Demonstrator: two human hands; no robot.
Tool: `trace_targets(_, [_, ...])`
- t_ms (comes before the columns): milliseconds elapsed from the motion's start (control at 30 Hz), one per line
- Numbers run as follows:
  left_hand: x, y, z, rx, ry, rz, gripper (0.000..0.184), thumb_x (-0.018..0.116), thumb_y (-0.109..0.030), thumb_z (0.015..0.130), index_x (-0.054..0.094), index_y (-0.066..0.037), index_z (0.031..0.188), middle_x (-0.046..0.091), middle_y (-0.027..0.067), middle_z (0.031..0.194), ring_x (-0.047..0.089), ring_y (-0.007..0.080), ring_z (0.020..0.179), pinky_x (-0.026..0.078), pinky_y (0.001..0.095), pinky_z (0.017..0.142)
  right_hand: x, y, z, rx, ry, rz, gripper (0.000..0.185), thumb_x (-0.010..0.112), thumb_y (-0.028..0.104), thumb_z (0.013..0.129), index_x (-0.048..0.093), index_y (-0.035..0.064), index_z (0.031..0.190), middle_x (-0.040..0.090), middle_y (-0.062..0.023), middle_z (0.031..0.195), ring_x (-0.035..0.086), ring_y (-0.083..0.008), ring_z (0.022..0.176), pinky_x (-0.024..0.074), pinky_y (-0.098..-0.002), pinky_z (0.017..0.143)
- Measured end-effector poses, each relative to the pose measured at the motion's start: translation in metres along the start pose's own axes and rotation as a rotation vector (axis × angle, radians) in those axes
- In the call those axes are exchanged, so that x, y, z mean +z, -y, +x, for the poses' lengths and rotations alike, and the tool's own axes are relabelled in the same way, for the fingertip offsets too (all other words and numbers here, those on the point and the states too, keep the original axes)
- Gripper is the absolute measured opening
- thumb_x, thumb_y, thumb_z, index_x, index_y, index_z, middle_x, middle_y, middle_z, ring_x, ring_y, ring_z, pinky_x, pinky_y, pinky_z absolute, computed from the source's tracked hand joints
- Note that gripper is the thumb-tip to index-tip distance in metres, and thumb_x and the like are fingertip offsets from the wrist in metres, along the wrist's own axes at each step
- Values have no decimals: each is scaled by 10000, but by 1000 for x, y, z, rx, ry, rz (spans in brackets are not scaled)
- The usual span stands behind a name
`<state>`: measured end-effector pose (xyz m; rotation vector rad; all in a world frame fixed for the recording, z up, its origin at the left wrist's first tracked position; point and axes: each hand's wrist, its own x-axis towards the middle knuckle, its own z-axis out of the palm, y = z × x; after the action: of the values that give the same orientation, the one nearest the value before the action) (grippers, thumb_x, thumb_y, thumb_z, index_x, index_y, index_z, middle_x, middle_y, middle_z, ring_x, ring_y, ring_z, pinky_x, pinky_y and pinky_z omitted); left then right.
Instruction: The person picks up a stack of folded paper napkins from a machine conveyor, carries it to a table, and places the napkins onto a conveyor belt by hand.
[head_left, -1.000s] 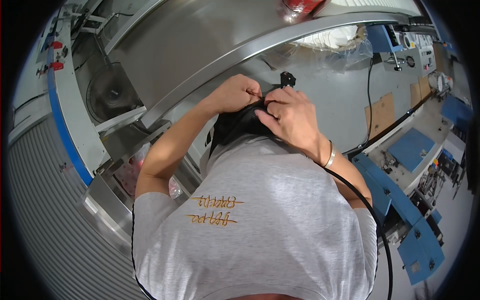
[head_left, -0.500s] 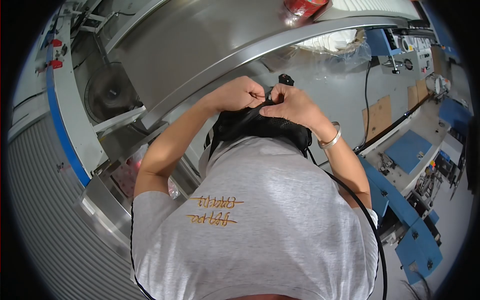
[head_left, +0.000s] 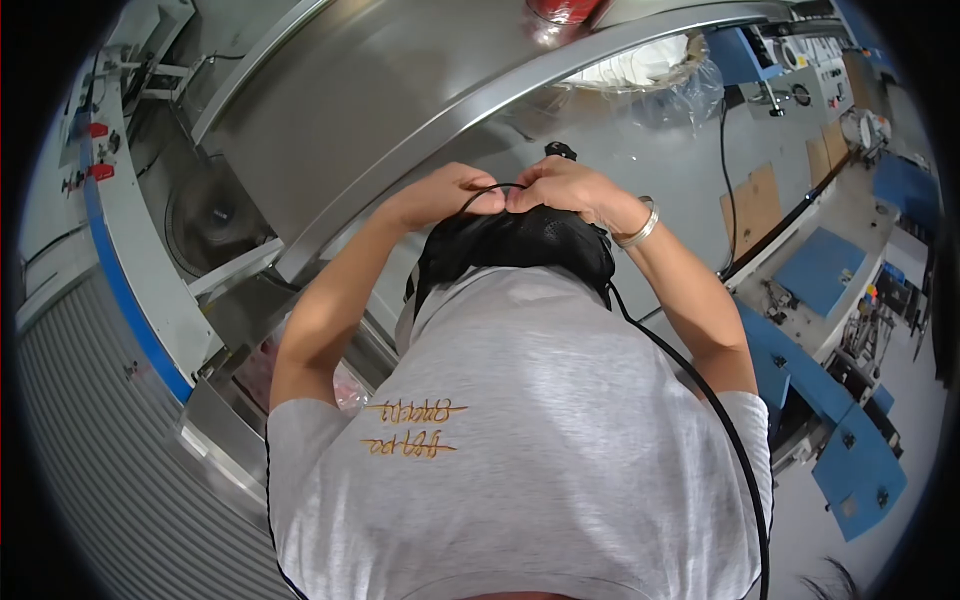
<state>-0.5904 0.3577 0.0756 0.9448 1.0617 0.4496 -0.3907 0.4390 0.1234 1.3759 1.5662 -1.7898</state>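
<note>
Black mesh pouch [head_left: 515, 245] lies against the person's waist, in front of the grey shirt [head_left: 560, 400], off the surface [head_left: 350, 120] and near its near edge. From the left: a round fan [head_left: 215, 212] stands beyond the surface's near-left corner. The left hand [head_left: 440, 197] has a narrow grip at the pouch's upper edge, fingertips pressed together; what lies between them is hidden. A thin black cord [head_left: 483, 193] arcs over those fingers to the right hand [head_left: 570, 190], whose thumb and finger grip it in a pinch, fingertips almost meeting the left ones. A red container [head_left: 563, 10] stands on the surface near its near edge. A bracelet [head_left: 643, 224] circles the right wrist.
</note>
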Motion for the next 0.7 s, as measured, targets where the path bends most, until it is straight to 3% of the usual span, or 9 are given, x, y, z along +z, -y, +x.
trace_targets(100, [4,2,-2,44,-32,63,192,704,-226,780,651,-41,777,560,-42,680,469,57,644,386,239,584,-2,-1,0,-6,21,14,302,720,299,817,709,38,969,607,1,737,491,-70,560,325,-256,415])
trace_targets(167, [-2,3,2,10,-24,114,191,722,-210,762,664,-32,799,568,-41,679,483,50,640,392,234,578,-6,-16,12,-144,117,82,326,722,306,838,693,41,1024,613,6,781,511,-68,603,371,-226,464])
trace_targets(300, [-2,14,2,-106,-48,-90,188,726,-187,748,674,-23,823,579,-28,680,503,62,640,404,238,579,-20,-22,1,-325,99,371,360,709,300,886,639,62,1147,626,20,889,558,-47,692,458,-161,594])
trace_targets(400, [2,11,-2,-44,-98,-30,211,719,-196,763,669,-5,836,585,-16,689,518,67,659,425,242,604,-43,-46,11,-255,-101,527,352,692,263,906,605,74,1189,634,23,950,584,-29,710,490,-145,629])
trace_targets(467, [9,-4,-10,70,-138,104,240,716,-221,776,663,4,840,591,-9,693,524,65,672,436,240,621,-51,-61,8,-210,-187,632,253,673,250,921,628,89,1111,647,38,922,593,-11,730,499,-142,621])
trace_targets(600, [15,-12,-20,226,-160,253,73,668,-50,830,645,16,851,615,1,730,525,62,689,439,236,644,-52,-98,9,-174,-230,790,211,674,245,917,632,90,1054,640,36,888,578,-6,691,506,-142,586])
trace_targets(633, [15,-20,-24,134,-120,268,31,642,34,833,642,25,863,616,6,748,524,68,695,439,235,654,-49,-104,8,-164,-227,807,207,676,240,916,632,91,1053,640,35,885,577,-7,684,507,-144,583])
trace_targets(700, [16,-21,-25,134,-111,249,52,662,4,827,643,25,870,612,6,742,523,71,692,438,235,654,-43,-111,7,-139,-236,837,192,677,224,914,630,88,1041,641,33,869,576,-10,673,511,-147,577])
